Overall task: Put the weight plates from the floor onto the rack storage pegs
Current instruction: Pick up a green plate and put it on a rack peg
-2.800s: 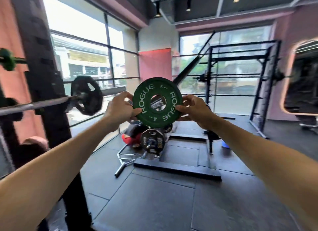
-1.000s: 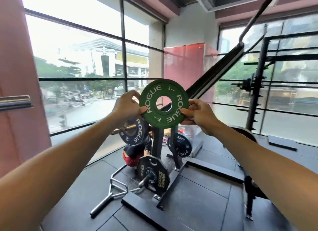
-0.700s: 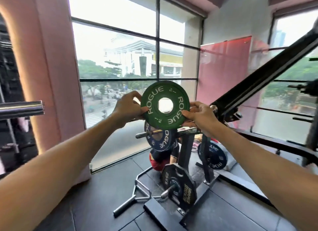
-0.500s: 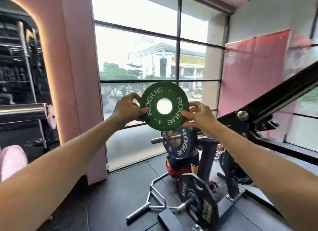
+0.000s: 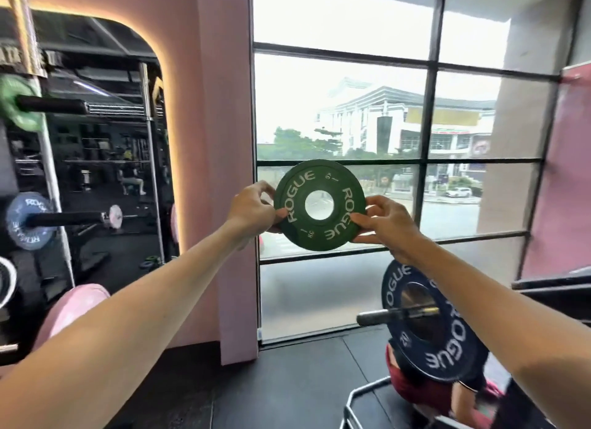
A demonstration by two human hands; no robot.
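I hold a small green ROGUE weight plate [image 5: 319,204] upright at arm's length in front of the window. My left hand [image 5: 252,209] pinches its left rim and my right hand [image 5: 382,222] pinches its right rim. At the far left a rack upright carries two black pegs: the upper peg [image 5: 52,106] has a green plate [image 5: 17,107] on it, and the lower peg [image 5: 65,219] has a blue plate [image 5: 27,220] on it.
A pink pillar [image 5: 224,172] stands between a mirror [image 5: 105,160] and the window. At lower right a dark blue ROGUE plate [image 5: 447,348] sits on a bar, with a red object and a metal frame on the black floor below it. A pink padded shape [image 5: 70,310] is at lower left.
My view has swung left while both hands keep the green plate. The blue plate and stand slid to the lower right, and the rack pegs and mirror came into view at the left.
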